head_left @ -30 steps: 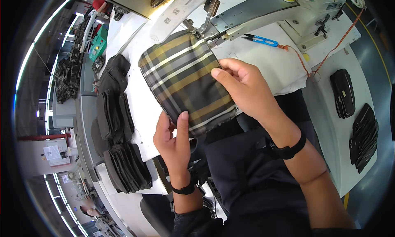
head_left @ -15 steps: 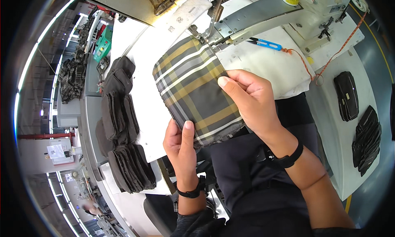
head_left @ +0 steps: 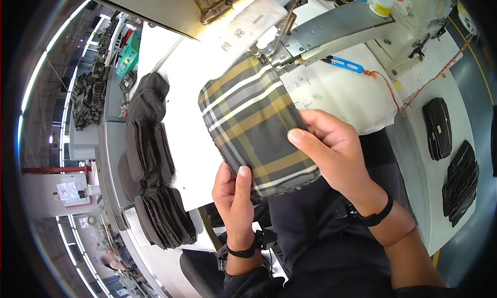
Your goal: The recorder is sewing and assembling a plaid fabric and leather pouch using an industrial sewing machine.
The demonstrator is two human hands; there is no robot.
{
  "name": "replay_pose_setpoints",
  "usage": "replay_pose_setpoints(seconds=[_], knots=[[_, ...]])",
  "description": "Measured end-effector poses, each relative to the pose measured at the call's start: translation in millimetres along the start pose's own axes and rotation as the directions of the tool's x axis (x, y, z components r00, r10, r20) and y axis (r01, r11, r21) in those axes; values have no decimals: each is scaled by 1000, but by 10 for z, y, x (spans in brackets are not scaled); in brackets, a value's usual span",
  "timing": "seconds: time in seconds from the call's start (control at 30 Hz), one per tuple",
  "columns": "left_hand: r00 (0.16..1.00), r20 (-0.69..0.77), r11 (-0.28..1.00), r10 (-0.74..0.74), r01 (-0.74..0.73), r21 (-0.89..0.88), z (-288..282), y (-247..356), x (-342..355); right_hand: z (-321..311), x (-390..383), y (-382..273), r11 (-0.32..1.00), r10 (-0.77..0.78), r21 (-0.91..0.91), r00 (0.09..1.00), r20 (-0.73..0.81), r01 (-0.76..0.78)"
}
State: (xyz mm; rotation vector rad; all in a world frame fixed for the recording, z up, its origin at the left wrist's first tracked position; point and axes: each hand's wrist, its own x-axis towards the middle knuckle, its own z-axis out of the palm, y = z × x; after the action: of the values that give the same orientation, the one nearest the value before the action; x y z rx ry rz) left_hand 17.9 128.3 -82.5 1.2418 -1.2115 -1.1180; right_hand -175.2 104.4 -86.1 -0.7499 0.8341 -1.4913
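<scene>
A plaid fabric piece (head_left: 253, 127) in dark grey, mustard and white spans the space between my hands, its far edge at the needle area of a sewing machine (head_left: 331, 39). My left hand (head_left: 234, 197) pinches its lower left edge, thumb on top and the fingers curled underneath. Along the right edge, my right hand (head_left: 331, 148) grips the cloth between thumb and fingers. The near edge looks rough and dark. What the fingers touch beneath the fabric is hidden.
Stacks of dark fabric pieces (head_left: 163, 215) line the table's left side. Blue thread snips (head_left: 344, 64) on an orange cord lie by the machine arm. At right, a dark pouch (head_left: 437, 128) and a pile of black pieces (head_left: 461, 184) rest on a white surface.
Both hands and the plaid fabric sit slightly lower and farther right in the picture. The machine and table have shifted a little in view too. My grip stays the same.
</scene>
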Motion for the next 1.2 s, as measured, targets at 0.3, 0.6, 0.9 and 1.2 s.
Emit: replay_pose_setpoints(seconds=[0.3, 0.6, 0.9, 1.2], knots=[[999, 23, 998, -24, 25, -60, 36, 44, -20, -139, -34, -39, 994, 81, -79, 995, 57, -76], [998, 54, 998, -17, 20, -61, 47, 19, 231, -95, 235, 14, 997, 19, -69, 999, 44, -16], [999, 39, 997, 7, -4, -81, 18, 22, 540, 31, 515, 79, 1000, -27, 7, 998, 58, 27], [998, 43, 996, 36, -32, -85, 12, 5, 847, 126, 654, 33, 998, 11, 57, 1000, -20, -10]])
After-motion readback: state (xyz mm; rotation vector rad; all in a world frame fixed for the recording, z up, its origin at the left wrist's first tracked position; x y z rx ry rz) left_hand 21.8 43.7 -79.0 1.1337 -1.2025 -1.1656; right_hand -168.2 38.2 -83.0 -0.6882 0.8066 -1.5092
